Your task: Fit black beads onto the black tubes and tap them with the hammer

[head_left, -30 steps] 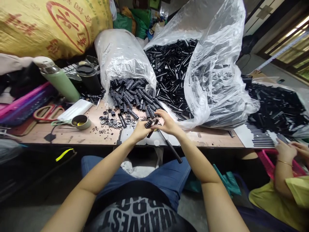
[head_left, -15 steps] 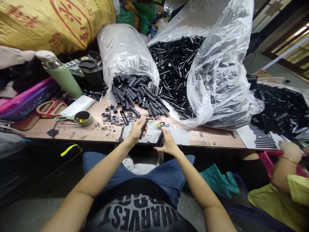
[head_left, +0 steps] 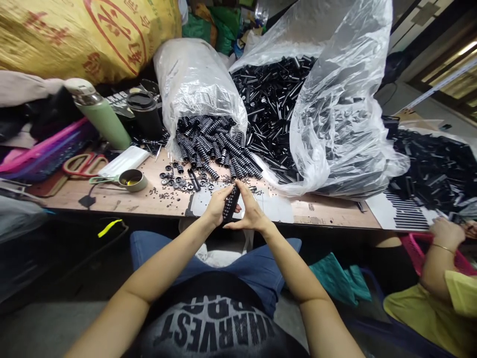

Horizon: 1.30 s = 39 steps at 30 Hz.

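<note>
A black cylinder with rows of white marks [head_left: 230,205] is held upright-slanting between my two hands over the table's front edge. My left hand [head_left: 216,206] is closed round its left side. My right hand [head_left: 253,208] grips it from the right, fingertips at the top end and thumb near the lower end. Whether the smooth black tube is inside or behind the cylinder I cannot tell. Beneath the hands lies a pale sheet [head_left: 279,208]. Just beyond are small black wheel-like parts [head_left: 175,182], a short black tube [head_left: 194,180] and tiny scattered pieces [head_left: 164,195].
A plastic bag [head_left: 197,74] spills white-marked cylinders [head_left: 208,141]. Beside it, a large clear bag [head_left: 335,124] holds smooth black tubes [head_left: 276,99]. To the left are a metal cup [head_left: 139,184], red scissors [head_left: 85,165] and a green bottle [head_left: 102,117]. A co-worker's hand [head_left: 447,233] is at right.
My hands have come together, the right moving left onto the white-marked cylinder. The smooth black tube and the yellow-green tip by my right fingers no longer show. The view has shifted slightly.
</note>
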Tool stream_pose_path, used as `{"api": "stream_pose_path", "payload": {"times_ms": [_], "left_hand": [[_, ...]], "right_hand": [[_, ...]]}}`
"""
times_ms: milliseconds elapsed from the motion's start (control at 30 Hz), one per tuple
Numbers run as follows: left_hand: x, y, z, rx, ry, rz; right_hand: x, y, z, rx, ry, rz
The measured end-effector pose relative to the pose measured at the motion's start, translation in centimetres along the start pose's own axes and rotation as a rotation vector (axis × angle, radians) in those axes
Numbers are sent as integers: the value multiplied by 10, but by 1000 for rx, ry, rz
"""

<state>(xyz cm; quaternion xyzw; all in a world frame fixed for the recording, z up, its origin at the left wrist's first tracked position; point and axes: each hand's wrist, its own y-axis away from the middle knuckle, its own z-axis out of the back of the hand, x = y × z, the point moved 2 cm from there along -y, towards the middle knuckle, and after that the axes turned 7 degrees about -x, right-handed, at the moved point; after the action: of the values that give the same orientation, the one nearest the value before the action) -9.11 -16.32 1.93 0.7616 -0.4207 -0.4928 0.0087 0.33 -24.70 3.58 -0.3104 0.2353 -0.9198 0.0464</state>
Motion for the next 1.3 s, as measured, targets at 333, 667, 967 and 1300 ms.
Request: {"api": "stream_pose_path", "payload": {"times_ms": [333, 667, 967, 1300], "left_hand": [[8, -1, 0, -52, -103, -10], [9, -8, 1, -81, -159, 61], [38, -22, 29, 12, -977, -704], [38, -29, 53, 190, -1716, -1224]], "right_hand": [[-10, 11, -4, -21, -57, -97], [-6, 10, -10, -7, -67, -240], [-25, 24, -49, -83, 245, -350], [-42, 89, 22, 40, 802, -853]]}}
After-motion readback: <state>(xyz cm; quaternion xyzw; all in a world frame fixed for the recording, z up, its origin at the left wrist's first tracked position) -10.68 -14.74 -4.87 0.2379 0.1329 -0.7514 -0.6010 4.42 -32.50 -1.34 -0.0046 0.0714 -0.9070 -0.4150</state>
